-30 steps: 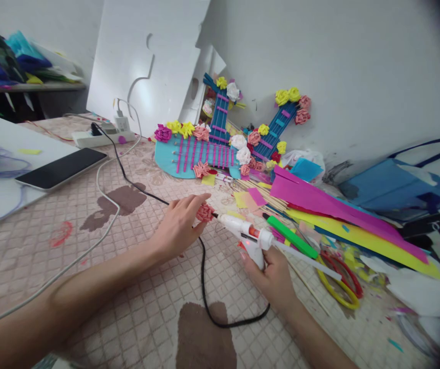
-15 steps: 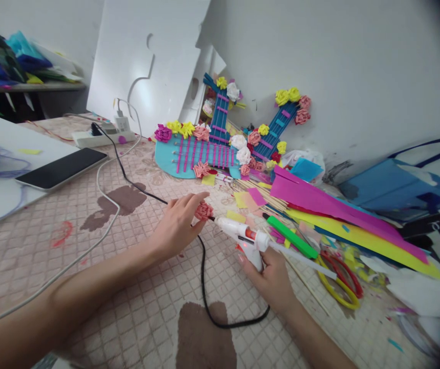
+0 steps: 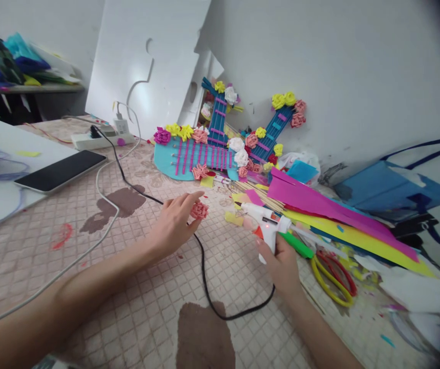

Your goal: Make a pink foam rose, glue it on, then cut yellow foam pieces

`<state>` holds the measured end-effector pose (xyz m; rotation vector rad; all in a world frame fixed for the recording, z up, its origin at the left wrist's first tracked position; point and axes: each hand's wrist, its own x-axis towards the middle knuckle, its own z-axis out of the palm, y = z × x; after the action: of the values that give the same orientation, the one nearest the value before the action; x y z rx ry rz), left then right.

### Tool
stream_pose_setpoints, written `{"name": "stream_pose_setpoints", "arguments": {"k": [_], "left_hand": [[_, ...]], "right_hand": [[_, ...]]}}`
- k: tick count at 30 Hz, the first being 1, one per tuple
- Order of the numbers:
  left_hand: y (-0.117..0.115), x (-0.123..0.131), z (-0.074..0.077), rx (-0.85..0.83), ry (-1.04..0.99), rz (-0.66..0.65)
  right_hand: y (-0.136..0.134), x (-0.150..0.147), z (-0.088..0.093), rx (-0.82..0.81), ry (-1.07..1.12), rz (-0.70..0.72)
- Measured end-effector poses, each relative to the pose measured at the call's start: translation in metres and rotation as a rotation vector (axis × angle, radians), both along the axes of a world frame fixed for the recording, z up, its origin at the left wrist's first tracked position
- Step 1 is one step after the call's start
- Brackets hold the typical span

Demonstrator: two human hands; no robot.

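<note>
Pinched between the thumb and fingers of my left hand (image 3: 176, 220) is a pink paper flower (image 3: 199, 210), held just above the patterned tablecloth. My right hand (image 3: 284, 262) is closed round the handle of a white glue gun (image 3: 268, 223), whose dark nozzle points left, apart from the flower. A glue stick (image 3: 319, 240) sticks out of its back end. Its black cord (image 3: 203, 261) loops over the cloth below both hands. Behind them stands a blue paper guitar model (image 3: 200, 154) with purple strips and paper flowers, and a second blue guitar neck (image 3: 271, 133) leans on the wall.
To the right lie magenta paper (image 3: 319, 205), thin wooden sticks (image 3: 260, 193), a green cutter (image 3: 297, 245) and scissors with red and yellow handles (image 3: 333, 287). On the left are a phone (image 3: 60, 170), a power strip (image 3: 102, 141) and a white cable (image 3: 104, 230). A blue bag (image 3: 392, 187) sits far right.
My right hand has drawn the glue gun to the right, so its nozzle has left the pink flower. My left hand still holds the flower, nearly in place.
</note>
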<state>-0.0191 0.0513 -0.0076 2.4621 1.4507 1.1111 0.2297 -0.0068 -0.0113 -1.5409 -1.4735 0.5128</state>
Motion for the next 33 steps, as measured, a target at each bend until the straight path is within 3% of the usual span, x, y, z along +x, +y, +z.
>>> {"name": "stream_pose_setpoints", "arguments": {"k": [4, 9, 19, 24, 33], "left_hand": [[0.002, -0.004, 0.0, -0.019, -0.022, 0.015], [0.003, -0.007, -0.004, -0.034, -0.043, -0.003], [-0.003, -0.003, -0.006, -0.042, -0.022, -0.036], [-0.004, -0.002, -0.007, -0.045, -0.03, -0.046], [-0.003, -0.001, -0.007, -0.054, -0.014, -0.059]], "right_hand": [[0.015, 0.007, 0.005, 0.039, -0.088, -0.043], [0.046, 0.003, 0.005, 0.09, -0.279, 0.025], [0.115, -0.028, -0.019, 0.199, -0.505, 0.035], [0.118, -0.026, -0.029, 0.19, -0.521, 0.046], [0.112, -0.02, -0.023, 0.19, -0.366, 0.1]]}}
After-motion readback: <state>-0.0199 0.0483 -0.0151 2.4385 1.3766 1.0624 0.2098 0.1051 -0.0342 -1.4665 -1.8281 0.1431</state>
